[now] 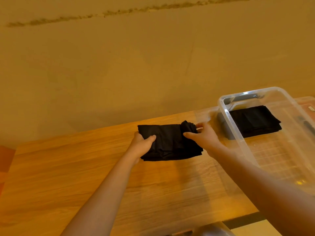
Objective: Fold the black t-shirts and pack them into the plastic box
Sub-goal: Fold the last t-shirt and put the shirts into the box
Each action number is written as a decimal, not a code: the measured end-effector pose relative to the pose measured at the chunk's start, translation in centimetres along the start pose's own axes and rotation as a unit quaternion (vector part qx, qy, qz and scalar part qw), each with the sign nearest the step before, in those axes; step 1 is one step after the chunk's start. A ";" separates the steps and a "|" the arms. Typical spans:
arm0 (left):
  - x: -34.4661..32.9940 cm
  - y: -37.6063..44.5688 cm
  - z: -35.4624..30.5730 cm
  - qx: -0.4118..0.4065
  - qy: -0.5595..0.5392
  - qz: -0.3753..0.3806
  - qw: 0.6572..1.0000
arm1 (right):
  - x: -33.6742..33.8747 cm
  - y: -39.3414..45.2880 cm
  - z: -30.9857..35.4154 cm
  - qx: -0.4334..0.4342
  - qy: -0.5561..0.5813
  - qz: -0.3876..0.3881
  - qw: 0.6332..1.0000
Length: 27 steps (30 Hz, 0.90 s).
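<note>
Wooden table [68,167] with plastic box [238,133]

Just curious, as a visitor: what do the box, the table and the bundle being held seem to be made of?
Box: clear glossy plastic; you see through its walls. Table: wood or wood-look laminate, grain lines showing. Black t-shirt: soft matte fabric, creasing in both hands.

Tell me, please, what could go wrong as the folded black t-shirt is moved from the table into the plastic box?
The folded t-shirt is gripped only at its two ends, by the left hand and right hand; its loose layers may sag and unfold when lifted. The plastic box has a tall near wall, so the bundle could catch on the rim. It could also land askew on the stack already inside.
</note>
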<state>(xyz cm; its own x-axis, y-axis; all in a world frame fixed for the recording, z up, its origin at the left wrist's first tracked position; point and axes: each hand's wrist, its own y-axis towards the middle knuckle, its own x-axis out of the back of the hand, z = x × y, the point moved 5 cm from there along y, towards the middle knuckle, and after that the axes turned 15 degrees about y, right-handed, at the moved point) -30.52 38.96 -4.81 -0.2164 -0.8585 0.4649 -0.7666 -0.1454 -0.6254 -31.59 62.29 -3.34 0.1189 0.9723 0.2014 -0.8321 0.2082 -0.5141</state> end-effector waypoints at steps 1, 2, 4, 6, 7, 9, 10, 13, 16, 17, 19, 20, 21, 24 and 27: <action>-0.1 -0.4 -1.2 -0.010 0.000 -0.005 1.000 | 0.6 -0.1 0.7 0.012 -0.001 -0.001 1.000; -0.2 -1.0 -2.4 -0.021 0.001 -0.007 1.000 | 1.4 -0.1 1.4 0.024 -0.004 -0.002 1.000; -0.8 -2.1 -5.0 -0.043 0.002 -0.006 0.999 | 3.1 -0.3 2.9 0.050 -0.011 -0.005 0.999; -1.5 -3.2 -7.6 -0.062 0.000 -0.008 0.998 | 5.4 -0.5 4.7 0.079 -0.015 -0.016 0.997; -2.0 -3.6 -8.8 -0.069 -0.003 -0.010 0.998 | 6.8 -0.6 5.5 0.091 -0.018 -0.025 0.995; -3.3 -4.6 -11.5 -0.086 -0.014 -0.013 0.996 | 10.1 -0.8 7.2 0.110 -0.016 -0.041 0.993; -4.2 -5.2 -12.9 -0.095 -0.022 -0.010 0.995 | 11.9 -1.0 7.8 0.116 -0.008 -0.048 0.992; -8.0 -6.9 -16.7 -0.118 -0.020 0.006 0.993 | 17.7 -1.0 8.9 0.125 0.009 -0.065 0.990; -12.6 -8.1 -19.8 -0.126 0.004 0.014 0.992 | 23.3 -0.5 8.5 0.121 -0.001 -0.079 0.990; -14.2 -8.3 -20.4 -0.124 0.010 0.015 0.992 | 25.1 -0.1 7.9 0.110 -0.004 -0.086 0.990; -17.5 -8.7 -21.3 -0.122 0.033 0.026 0.992 | 28.4 0.5 6.4 0.081 -0.018 -0.105 0.991; -19.2 -8.7 -21.4 -0.119 0.048 0.034 0.991 | 29.8 0.8 5.6 0.071 -0.029 -0.114 0.990; -20.8 -8.7 -21.5 -0.114 0.063 0.045 0.990 | 31.0 1.0 4.8 0.066 -0.046 -0.122 0.989; -25.0 -8.8 -21.2 -0.084 0.095 0.071 0.989 | 32.9 1.6 2.3 0.073 -0.143 -0.134 0.978; -28.3 -8.4 -20.0 -0.030 0.098 0.090 0.991 | 32.3 2.0 0.0 0.100 -0.248 -0.142 0.953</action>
<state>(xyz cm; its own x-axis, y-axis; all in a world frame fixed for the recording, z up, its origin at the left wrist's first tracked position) -30.04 74.29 -0.22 -0.4607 -0.7556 0.4656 -0.7381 0.0349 -0.6738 -29.40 94.15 2.18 0.1260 0.6994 0.7035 -0.8968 0.3835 -0.2206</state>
